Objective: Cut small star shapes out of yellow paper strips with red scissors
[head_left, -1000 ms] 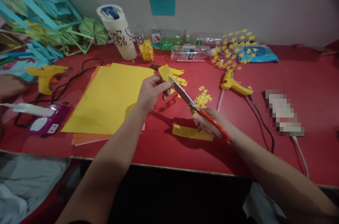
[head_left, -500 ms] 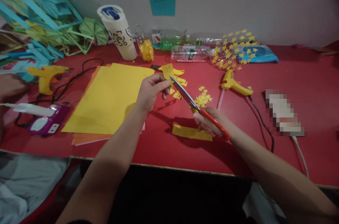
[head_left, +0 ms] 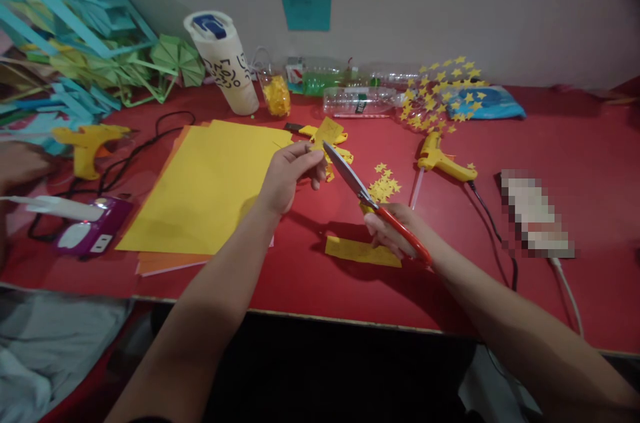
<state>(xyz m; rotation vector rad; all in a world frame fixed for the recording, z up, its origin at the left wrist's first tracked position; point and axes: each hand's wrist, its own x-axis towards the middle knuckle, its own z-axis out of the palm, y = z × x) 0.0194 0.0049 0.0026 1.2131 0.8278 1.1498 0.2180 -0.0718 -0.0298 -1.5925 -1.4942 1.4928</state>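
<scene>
My left hand [head_left: 293,173] pinches a small piece of yellow paper [head_left: 330,131] between thumb and fingertips. Red-handled scissors [head_left: 350,176] are gripped in my right hand [head_left: 395,230], their blade tips at the paper beside my left thumb. Several cut yellow paper stars [head_left: 384,184] lie in a pile past the scissors. Below my right hand rests a yellow paper strip [head_left: 360,250]. Behind my left fingers, a yellow cutter knife [head_left: 303,130] and some paper scraps are partly hidden. Sheets of yellow paper [head_left: 200,190] lie stacked left of my hand.
A yellow glue gun [head_left: 445,161] and a phone [head_left: 535,213] are on the right. Plastic bottles [head_left: 360,100], a white tumbler [head_left: 223,63] and a star-covered clear object [head_left: 425,110] stand along the wall. At left are another glue gun [head_left: 87,146], a purple power socket [head_left: 93,226] and another person's hand [head_left: 23,166].
The paper piece in my left hand has turned and tilts more to the right. My left hand has shifted very slightly; the scissors stay almost in place.
</scene>
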